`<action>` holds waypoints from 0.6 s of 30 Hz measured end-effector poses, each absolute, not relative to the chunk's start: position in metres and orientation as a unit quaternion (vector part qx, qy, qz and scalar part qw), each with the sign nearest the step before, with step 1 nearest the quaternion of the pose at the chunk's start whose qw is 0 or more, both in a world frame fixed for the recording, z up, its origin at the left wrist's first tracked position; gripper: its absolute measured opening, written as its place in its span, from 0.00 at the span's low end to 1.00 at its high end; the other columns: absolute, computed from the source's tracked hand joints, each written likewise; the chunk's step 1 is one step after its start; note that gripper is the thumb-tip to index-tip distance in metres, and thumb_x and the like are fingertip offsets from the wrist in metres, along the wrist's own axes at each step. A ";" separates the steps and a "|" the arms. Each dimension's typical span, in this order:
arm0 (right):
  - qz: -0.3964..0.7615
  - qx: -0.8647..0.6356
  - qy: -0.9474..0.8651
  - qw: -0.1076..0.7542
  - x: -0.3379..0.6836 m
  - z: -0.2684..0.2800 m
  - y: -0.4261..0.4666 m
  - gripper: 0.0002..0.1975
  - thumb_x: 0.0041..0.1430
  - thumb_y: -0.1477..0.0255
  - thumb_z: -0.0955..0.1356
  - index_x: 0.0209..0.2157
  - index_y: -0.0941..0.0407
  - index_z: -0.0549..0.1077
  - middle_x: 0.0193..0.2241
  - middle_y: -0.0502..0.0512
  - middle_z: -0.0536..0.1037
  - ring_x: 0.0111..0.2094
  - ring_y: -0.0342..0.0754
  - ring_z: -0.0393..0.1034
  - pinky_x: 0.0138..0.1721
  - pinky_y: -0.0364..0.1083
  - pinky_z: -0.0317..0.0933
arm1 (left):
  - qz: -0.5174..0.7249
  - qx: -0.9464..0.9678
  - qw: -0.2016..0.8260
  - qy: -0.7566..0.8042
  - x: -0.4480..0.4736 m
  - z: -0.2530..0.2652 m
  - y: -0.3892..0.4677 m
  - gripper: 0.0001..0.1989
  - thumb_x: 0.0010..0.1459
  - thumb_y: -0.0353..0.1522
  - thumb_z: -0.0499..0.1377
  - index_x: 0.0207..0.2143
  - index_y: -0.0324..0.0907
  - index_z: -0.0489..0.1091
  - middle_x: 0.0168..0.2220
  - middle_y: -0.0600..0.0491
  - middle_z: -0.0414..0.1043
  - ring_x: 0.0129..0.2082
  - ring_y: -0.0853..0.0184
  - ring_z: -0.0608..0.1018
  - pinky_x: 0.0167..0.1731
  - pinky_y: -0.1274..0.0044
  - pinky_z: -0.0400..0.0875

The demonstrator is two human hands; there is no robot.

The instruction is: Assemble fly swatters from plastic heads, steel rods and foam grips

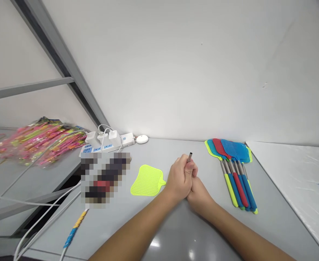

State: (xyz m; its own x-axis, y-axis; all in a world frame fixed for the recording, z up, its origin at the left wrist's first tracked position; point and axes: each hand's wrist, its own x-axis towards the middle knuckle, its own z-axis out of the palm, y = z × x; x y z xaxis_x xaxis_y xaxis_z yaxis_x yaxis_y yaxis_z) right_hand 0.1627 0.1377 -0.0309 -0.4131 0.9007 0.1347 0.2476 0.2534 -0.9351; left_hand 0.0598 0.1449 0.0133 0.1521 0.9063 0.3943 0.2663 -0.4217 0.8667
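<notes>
My left hand is wrapped in a fist around a fly swatter handle, whose hollow metal tube end sticks out above the thumb. Just below and to the right, my right hand is closed and pressed against the left one. Its fingers appear wrapped round the lower part of the same handle, which is hidden. On the table left of my hands lies a loose yellow-green fly swatter head with a short neck pointing toward them.
Several assembled fly swatters in blue, red and yellow-green lie stacked at right. A white sheet covers the far right. At left are a power strip with chargers, a white round device, cables, a pixelated object and bagged colourful items.
</notes>
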 end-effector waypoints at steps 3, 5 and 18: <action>0.463 -0.416 -0.697 0.355 0.163 -0.030 0.137 0.19 0.62 0.71 0.59 0.53 0.58 0.67 0.34 0.56 0.77 0.31 0.49 0.70 0.29 0.45 0.64 | 0.482 0.687 0.332 0.431 0.058 0.011 0.145 0.20 0.68 0.45 0.38 0.28 0.45 0.56 0.25 0.53 0.67 0.27 0.65 0.69 0.32 0.72 0.65; 0.468 -0.425 -0.694 0.345 0.162 -0.029 0.136 0.19 0.63 0.71 0.58 0.53 0.58 0.68 0.33 0.56 0.77 0.30 0.49 0.69 0.28 0.44 0.63 | 0.479 0.686 0.335 0.433 0.057 0.010 0.144 0.20 0.68 0.44 0.38 0.28 0.45 0.57 0.26 0.53 0.67 0.28 0.65 0.69 0.32 0.72 0.65; 0.474 -0.424 -0.687 0.352 0.162 -0.026 0.135 0.15 0.63 0.71 0.58 0.43 0.60 0.72 0.32 0.57 0.77 0.31 0.49 0.70 0.30 0.44 0.62 | 0.488 0.694 0.313 0.427 0.055 0.000 0.147 0.19 0.69 0.42 0.39 0.28 0.44 0.58 0.28 0.52 0.65 0.29 0.66 0.69 0.32 0.73 0.65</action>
State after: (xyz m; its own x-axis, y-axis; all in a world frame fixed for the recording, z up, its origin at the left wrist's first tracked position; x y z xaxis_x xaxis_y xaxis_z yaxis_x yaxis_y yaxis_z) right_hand 0.1619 0.1346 -0.0262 -0.3927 0.9161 0.0812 0.2499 0.1913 -0.9492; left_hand 0.0546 0.1471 0.0002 0.1599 0.8982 0.4095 0.2875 -0.4392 0.8511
